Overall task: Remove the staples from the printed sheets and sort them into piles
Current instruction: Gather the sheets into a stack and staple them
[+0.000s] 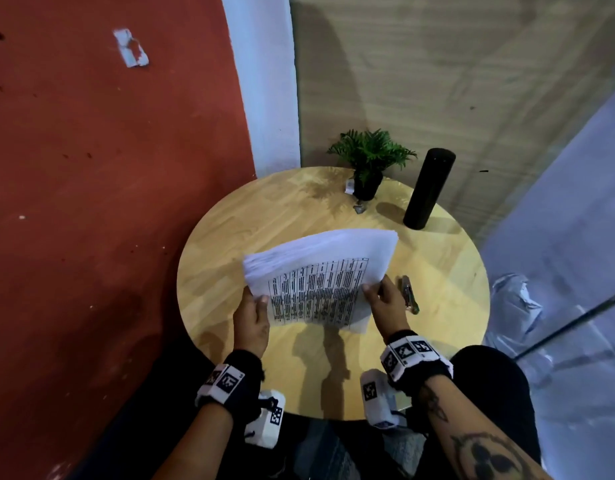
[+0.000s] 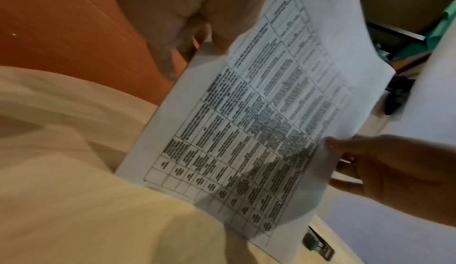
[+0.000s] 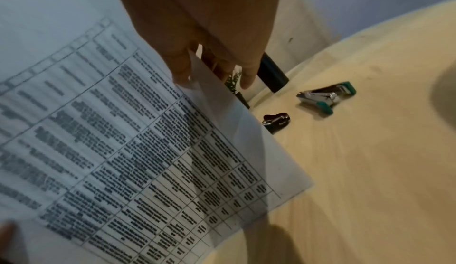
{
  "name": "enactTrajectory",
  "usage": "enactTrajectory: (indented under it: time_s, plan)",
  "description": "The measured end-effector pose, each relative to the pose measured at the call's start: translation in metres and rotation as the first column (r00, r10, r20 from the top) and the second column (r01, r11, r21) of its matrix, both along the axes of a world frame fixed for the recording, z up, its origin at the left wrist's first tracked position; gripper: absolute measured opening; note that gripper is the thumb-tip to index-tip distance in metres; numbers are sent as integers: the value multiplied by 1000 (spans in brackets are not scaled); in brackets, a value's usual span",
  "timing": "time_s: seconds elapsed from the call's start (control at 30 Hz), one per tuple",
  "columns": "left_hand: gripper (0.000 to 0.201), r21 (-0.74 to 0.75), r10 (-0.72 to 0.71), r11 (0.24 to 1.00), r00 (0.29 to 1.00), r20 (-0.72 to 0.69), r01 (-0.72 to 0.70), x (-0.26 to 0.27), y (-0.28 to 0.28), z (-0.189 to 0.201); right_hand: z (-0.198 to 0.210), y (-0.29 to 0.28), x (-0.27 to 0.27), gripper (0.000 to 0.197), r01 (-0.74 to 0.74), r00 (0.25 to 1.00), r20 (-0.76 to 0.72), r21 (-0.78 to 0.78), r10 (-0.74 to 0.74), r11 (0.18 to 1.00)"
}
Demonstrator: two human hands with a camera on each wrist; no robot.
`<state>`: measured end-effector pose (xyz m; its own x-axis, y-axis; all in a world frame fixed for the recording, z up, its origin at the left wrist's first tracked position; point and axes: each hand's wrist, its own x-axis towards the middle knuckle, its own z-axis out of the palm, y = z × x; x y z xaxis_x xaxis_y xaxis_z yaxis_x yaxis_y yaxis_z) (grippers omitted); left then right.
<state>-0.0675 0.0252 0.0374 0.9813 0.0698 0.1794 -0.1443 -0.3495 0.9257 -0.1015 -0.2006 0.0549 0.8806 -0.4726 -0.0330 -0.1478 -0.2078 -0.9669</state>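
Note:
A stack of printed sheets (image 1: 319, 271) with a table of text hangs tilted above the round wooden table (image 1: 229, 237). My left hand (image 1: 259, 301) pinches its near left corner, thumb on top. My right hand (image 1: 371, 289) pinches the near right edge. The left wrist view shows the top sheet (image 2: 259, 112) with my right hand (image 2: 370, 163) at its edge. In the right wrist view, my right hand (image 3: 195, 73) holds the sheets (image 3: 123, 151) with the thumb on top and the fingers behind. No staple is visible.
A green-tipped stapler (image 1: 410, 294) (image 3: 325, 96) lies on the table just right of my right hand. A small dark staple remover (image 1: 359, 209) (image 3: 276, 122) lies near a potted plant (image 1: 370, 161). A black cylinder (image 1: 429, 188) stands at the back right.

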Motion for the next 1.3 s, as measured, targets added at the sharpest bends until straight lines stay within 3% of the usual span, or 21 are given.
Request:
enactTrajectory:
  time_s: [0.1,0.2,0.3,0.37,0.43,0.5,0.57,0.63,0.8,0.83,0.87,0.9,0.97,1.03,1.07,1.17,1.23,1.3]
  plan:
    - [42,94,58,994,997,56,-63,-2,-5,16,14,6,5,2,10,998,56,-70,-7,997]
    - [38,217,84,972,996,35,-90,16,-2,25,25,10,11,15,35,991,136,-174,-11,984]
    - [26,278,46,961,982,-180,6,42,2,19,21,1,24,8,15,1000,1,-179,-15,984]
    - [29,299,21,951,945,-325,81,50,2,5,6,-13,35,24,-129,977,-182,-103,109,986]
    - [35,318,25,939,893,-450,134,47,4,-17,-10,-25,36,28,-303,856,-436,11,278,953]
    - [38,328,43,930,836,-547,167,41,5,-39,-26,-30,26,30,-428,671,-639,80,376,900]
    - [39,335,84,926,769,-634,176,39,8,-57,-39,-29,14,34,-571,527,-760,15,380,821]
    - [40,356,123,914,701,-703,196,44,13,-70,-54,-25,7,45,-717,438,-837,-106,327,689]
    - [34,386,162,896,649,-743,218,73,18,-86,-40,-20,18,56,-734,412,-823,-44,392,678]
    - [34,390,165,895,652,-740,216,79,17,-88,-35,-25,23,52,-725,425,-818,-51,388,687]
    - [34,390,171,896,650,-741,210,83,17,-88,-32,-34,26,44,-688,489,-801,-110,346,718]
    - [35,385,172,901,653,-738,199,86,15,-91,-30,-46,30,35,-594,606,-757,-225,245,772]
    - [38,359,165,918,656,-736,171,90,16,-96,-30,-71,34,30,-220,813,-575,-449,-91,866]
    - [41,344,152,923,657,-738,172,93,18,-104,-35,-94,39,40,102,837,-405,-546,-368,832]
    - [42,342,146,922,655,-742,181,94,20,-109,-39,-101,42,48,130,805,-426,-551,-412,824]
    - [37,307,123,937,668,-734,165,94,22,-112,-57,-104,51,66,-55,715,-641,-450,-279,891]
    - [36,307,124,938,671,-731,162,94,22,-112,-66,-104,55,53,-210,696,-697,-426,-171,880]
    - [36,283,112,947,668,-736,154,93,22,-111,-61,-107,61,38,-233,701,-699,-410,-140,882]
